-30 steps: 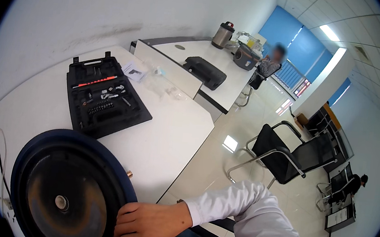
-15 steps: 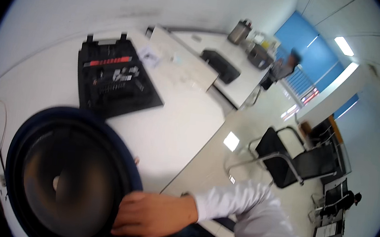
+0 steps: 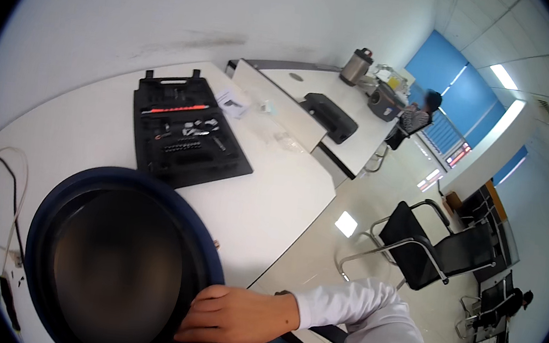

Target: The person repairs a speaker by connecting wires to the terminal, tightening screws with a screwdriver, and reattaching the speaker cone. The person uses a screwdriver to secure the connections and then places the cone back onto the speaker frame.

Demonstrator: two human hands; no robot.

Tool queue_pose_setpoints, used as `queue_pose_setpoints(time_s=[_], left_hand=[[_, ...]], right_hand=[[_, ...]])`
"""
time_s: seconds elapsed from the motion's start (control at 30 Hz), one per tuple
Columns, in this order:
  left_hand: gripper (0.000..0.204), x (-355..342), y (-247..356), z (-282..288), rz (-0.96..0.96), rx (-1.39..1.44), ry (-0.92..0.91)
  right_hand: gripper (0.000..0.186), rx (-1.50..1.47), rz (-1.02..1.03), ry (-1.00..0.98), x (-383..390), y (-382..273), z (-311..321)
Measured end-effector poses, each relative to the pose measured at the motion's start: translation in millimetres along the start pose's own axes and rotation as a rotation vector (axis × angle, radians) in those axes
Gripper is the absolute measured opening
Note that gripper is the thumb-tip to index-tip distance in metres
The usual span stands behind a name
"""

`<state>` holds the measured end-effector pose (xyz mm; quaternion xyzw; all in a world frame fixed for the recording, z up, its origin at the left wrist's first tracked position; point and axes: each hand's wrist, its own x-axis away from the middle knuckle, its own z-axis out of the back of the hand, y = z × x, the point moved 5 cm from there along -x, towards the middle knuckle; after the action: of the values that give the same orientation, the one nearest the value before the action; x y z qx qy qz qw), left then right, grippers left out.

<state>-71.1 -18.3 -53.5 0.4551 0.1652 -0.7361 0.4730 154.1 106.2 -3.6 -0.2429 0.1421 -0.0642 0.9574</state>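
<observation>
A large round vessel-like object (image 3: 118, 269) with a dark blue outer wall and black inner rim fills the lower left, tilted so its dark, blurred inside faces me. I cannot tell its exact kind. My right hand (image 3: 232, 318) reaches in from the lower right in a white sleeve, its fingers bent over the right side of the rim. My left hand is not in view. Just beyond the object lies an open black tool case (image 3: 188, 129) with a red-and-black strip, small metal pieces and rows of bits.
Beside the case lie a paper leaflet (image 3: 232, 103) and clear plastic wrap (image 3: 287, 141). Loose cables (image 3: 11, 191) and a screwdriver-like tool (image 3: 8, 301) are at the left. Another black case (image 3: 330, 117) rests on the far desk. Black chairs (image 3: 417, 247) stand right; a person (image 3: 421, 113) sits farther back.
The view has shifted, so the table and object appear farther right and lower. A small pale spot inside the object no longer shows. My right hand stays on the rim.
</observation>
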Motion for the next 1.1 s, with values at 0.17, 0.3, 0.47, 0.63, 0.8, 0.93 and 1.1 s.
queue_pose_setpoints(time_s=[0.17,0.3,0.47,0.63,0.8,0.93,1.1], left_hand=[[0.034,8,0,18,0.279,-0.035,-0.241],[0.040,4,1,1,0.444,0.032,-0.142],[0.043,14,5,3,0.471,0.027,0.054],[0.045,13,7,2,0.470,0.055,0.066],[0.046,12,6,1,0.516,0.088,0.068],[0.050,7,9,3,0.519,0.049,-0.003],[0.050,-12,0,9,0.509,0.110,-0.099]], right_hand=[[0.053,0.113,0.019,-0.102,-18,3,-4],[0.049,0.075,-0.092,-0.077,-15,6,0],[0.043,0.042,-0.083,-0.111,-25,5,1],[0.043,-0.033,-0.088,-0.138,-24,8,5],[0.037,-0.084,-0.162,-0.149,-28,7,9],[0.034,-0.139,-0.176,-0.194,-34,8,11],[0.034,-0.142,-0.219,-0.251,-36,6,14]])
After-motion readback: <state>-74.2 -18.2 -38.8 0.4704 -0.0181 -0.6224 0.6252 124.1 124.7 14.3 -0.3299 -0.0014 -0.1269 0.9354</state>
